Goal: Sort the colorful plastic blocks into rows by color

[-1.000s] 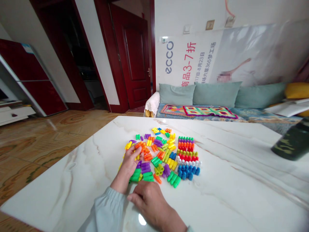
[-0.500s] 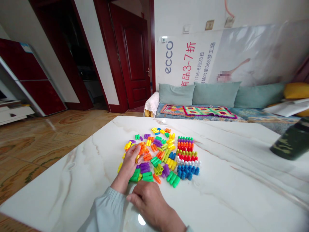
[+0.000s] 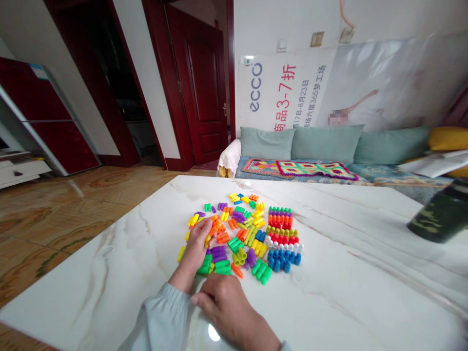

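My left hand is at the left side of a spread of small plastic building pieces, its fingers closed near some orange pieces. A yellow-orange bit shows by its fingertips, but what the fingers hold is not clear. Close to the table's near edge, my right hand rests curled in a fist, its fingertips turned under and hidden. Just beyond it lie green pieces and an orange piece. Purple pieces and olive tubes are scattered between.
Rows of rounded pegs stand to the right, among them blue pegs, white pegs and red pegs. A camouflage-patterned container is at the right of the marble-look table. A sofa with cushions lies beyond.
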Demonstrator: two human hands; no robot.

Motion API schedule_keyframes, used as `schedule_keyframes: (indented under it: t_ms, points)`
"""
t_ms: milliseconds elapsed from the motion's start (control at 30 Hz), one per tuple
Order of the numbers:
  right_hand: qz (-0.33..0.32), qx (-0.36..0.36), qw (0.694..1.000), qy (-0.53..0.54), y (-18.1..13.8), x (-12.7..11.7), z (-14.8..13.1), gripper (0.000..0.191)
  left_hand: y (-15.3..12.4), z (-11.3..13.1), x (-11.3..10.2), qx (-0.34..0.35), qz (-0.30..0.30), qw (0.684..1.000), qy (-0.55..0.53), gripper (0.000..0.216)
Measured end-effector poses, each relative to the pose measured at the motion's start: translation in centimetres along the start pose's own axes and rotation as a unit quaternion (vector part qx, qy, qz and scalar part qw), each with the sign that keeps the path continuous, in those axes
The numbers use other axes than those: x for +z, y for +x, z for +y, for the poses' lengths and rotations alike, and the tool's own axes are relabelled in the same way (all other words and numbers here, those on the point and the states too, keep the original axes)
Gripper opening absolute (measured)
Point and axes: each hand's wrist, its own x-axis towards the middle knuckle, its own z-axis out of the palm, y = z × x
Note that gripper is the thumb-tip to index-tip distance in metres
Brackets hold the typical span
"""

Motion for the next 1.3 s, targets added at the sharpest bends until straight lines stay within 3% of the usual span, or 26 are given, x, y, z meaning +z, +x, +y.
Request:
schedule_keyframes:
  t_ms: [1300]
  points:
    - [0.003, -0.005, 1.0, -0.013, 0.0, 0.34, 0.47, 0.042, -0.05, -0.04, 0.16, -0.012, 0.019, 0.999, -0.035, 0.031]
